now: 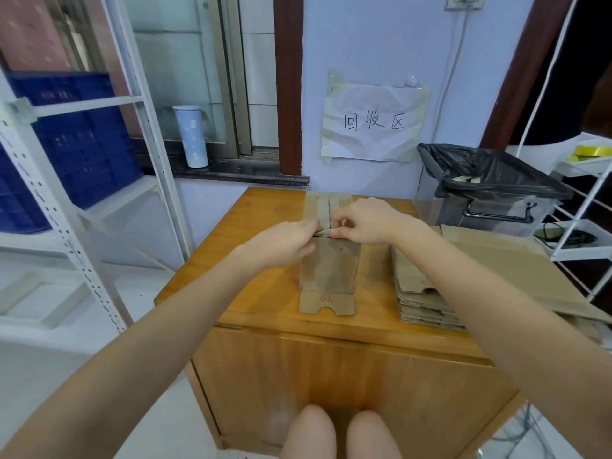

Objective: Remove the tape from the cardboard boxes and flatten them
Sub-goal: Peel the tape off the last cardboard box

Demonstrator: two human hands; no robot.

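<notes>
Knees [341,432] show at six o'clock, right against the front of a wooden cabinet [347,385]. On its top, near the middle, a cardboard box [328,266] stands with a notched flap [326,303] folded out toward the person, red marking on it. Both forearms reach in from seven and five o'clock and meet at the box's near top edge. The left hand [281,241] has its fingers curled onto that edge and pinches at the strip of tape [326,230] there. The right hand [362,223], touching it from the three o'clock side, pinches the same lifted tape end between thumb and fingertips. Beyond the hands, the box's top flaps run toward twelve o'clock with a seam down the centre.

At three o'clock of the box, just beside it, lies a stack of flattened boxes [420,293], with larger flat cardboard sheets [516,270] further right. Past those, at two o'clock, sits a clear bin with a black bag [490,183]. A handwritten paper sign [372,124] is taped to the wall at twelve o'clock. A pale blue bottle [190,137] stands on the window ledge at eleven o'clock, and blue crates [79,137] fill a white rack [145,127] at ten.
</notes>
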